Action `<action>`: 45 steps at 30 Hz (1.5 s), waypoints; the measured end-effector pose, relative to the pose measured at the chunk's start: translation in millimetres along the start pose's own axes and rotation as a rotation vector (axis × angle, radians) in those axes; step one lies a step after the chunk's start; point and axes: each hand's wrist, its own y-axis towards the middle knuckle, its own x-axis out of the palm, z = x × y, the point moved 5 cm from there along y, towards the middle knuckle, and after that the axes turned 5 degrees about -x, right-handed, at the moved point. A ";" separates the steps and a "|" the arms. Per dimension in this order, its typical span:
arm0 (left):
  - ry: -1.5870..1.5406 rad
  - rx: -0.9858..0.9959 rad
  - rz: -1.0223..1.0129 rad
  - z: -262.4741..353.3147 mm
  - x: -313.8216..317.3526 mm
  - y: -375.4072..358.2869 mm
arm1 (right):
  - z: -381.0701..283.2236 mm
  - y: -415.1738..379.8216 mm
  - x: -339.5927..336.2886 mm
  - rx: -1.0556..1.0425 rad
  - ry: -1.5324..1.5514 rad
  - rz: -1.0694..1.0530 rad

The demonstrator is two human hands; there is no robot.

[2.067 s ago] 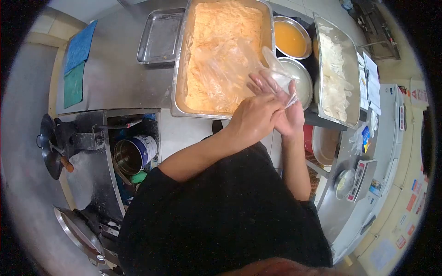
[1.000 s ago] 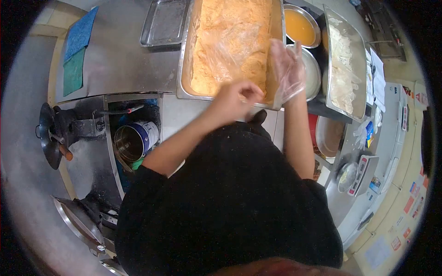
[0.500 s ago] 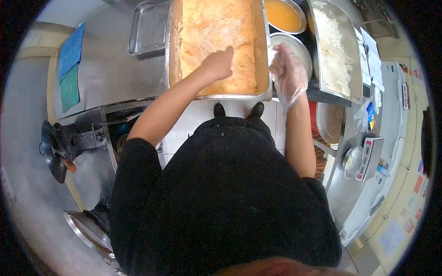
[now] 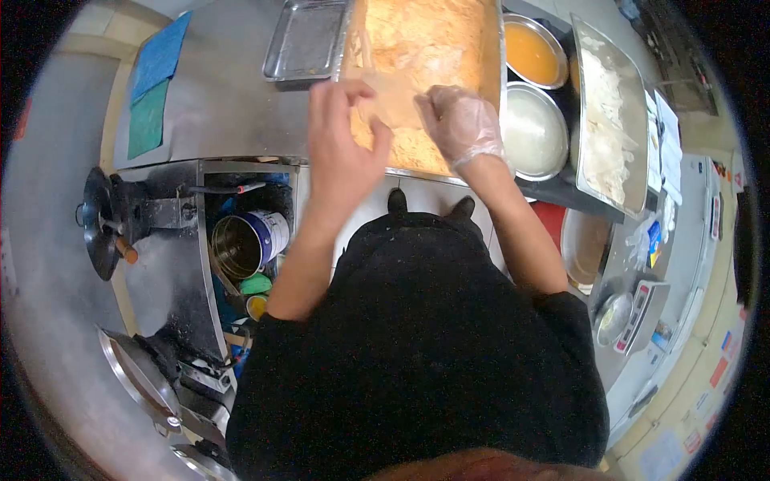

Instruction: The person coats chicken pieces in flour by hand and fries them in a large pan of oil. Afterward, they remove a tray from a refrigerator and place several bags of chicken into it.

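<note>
A clear plastic glove [image 4: 393, 98] stretches between my hands, over a deep metal tray [image 4: 502, 80] of orange-yellow crumbs [image 4: 421, 40]. My right hand [image 4: 467, 127] wears a similar clear glove, and its closed fingers grip one end of the loose glove. Bare, my left hand [image 4: 341, 132] is raised at the tray's near left corner. Its fingers are curved, with a gap between thumb and forefinger, right beside the loose glove's other end.
Right of the crumbs stand a bowl of orange liquid [image 4: 533, 52], a bowl of whitish liquid [image 4: 533, 132] and a tray of white flour [image 4: 601, 104]. A shallow metal tray [image 4: 305, 40] lies to the left. Below the counter sits an open tin [image 4: 241, 244].
My right hand has moved left from the whitish bowl to over the crumbs and taken hold of the loose glove. My left hand has drawn back left, its fingers opened. The view has shifted.
</note>
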 end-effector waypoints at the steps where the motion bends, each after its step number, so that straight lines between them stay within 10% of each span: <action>1: -0.067 0.180 0.017 11.8 0.1 -10.4 | -11.2 0.8 3.5 -0.103 -0.052 0.041; 10: -0.127 -0.385 -0.126 -64.8 35.5 -62.2 | -72.9 -19.1 17.7 -0.484 0.013 0.072; 12: -1.061 -0.730 0.250 -88.7 45.4 -66.2 | -76.5 -30.0 36.2 -0.524 0.020 -0.011; 16: -1.384 -0.983 0.258 -100.3 59.5 -66.9 | -85.3 -46.9 54.0 -0.523 0.060 0.065; 19: -1.621 -0.784 -0.041 -102.0 66.5 -63.0 | -86.1 -51.3 53.4 -0.522 0.054 0.103; 22: -1.290 -0.659 0.110 -95.7 53.6 -50.6 | -89.5 -57.3 45.1 -0.517 0.085 0.042; 36: -1.811 -0.766 -0.155 -112.3 88.9 -22.8 | -87.0 -78.2 56.5 -0.531 0.284 -0.026; 42: -1.412 -0.666 -0.353 -88.6 106.3 16.8 | -71.8 -73.3 43.6 -0.569 0.303 0.013; 45: -1.553 -0.873 0.052 -85.5 115.1 23.7 | -49.6 -63.9 46.3 -0.564 0.386 0.056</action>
